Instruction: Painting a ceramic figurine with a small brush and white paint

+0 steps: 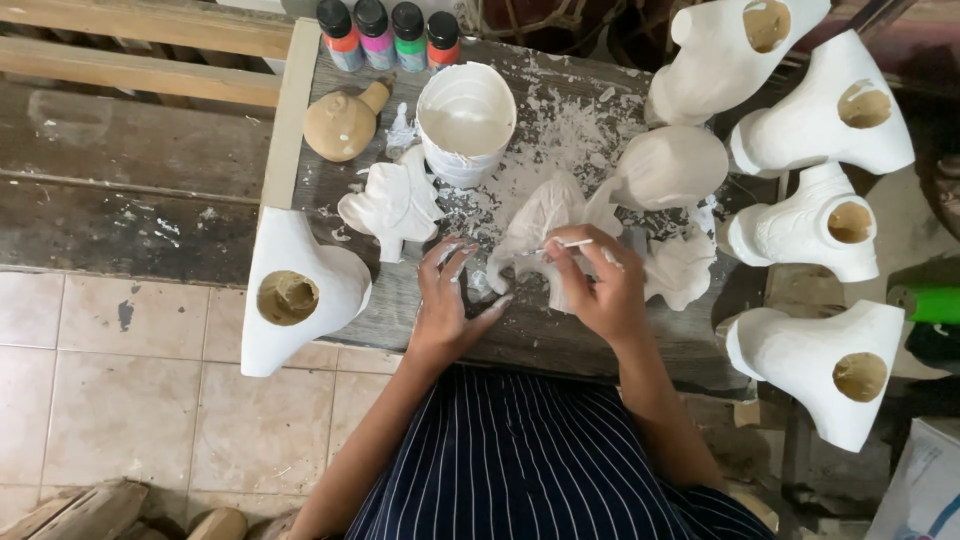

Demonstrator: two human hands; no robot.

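Observation:
A white plaster leaf-shaped piece [545, 225] lies on the small worn table [560, 110] in front of me. My right hand [600, 285] pinches a thin white stick [568, 244] against that piece's near edge. My left hand [450, 295] rests beside it, fingers spread, with its fingertips on the tabletop at the piece's left edge. Both hands are dusted white. A second white leaf-shaped cast [395, 205] lies to the left, and another rough white piece [685, 265] lies to the right.
A white bucket of plaster [465, 115] stands at the table's back, with several small paint bottles [390, 35] behind it and a tan clay vessel [345, 120] to its left. Several white hollow figurines surround the table: one at left [295, 290], others at right [830, 225]. Plaster crumbs cover the tabletop.

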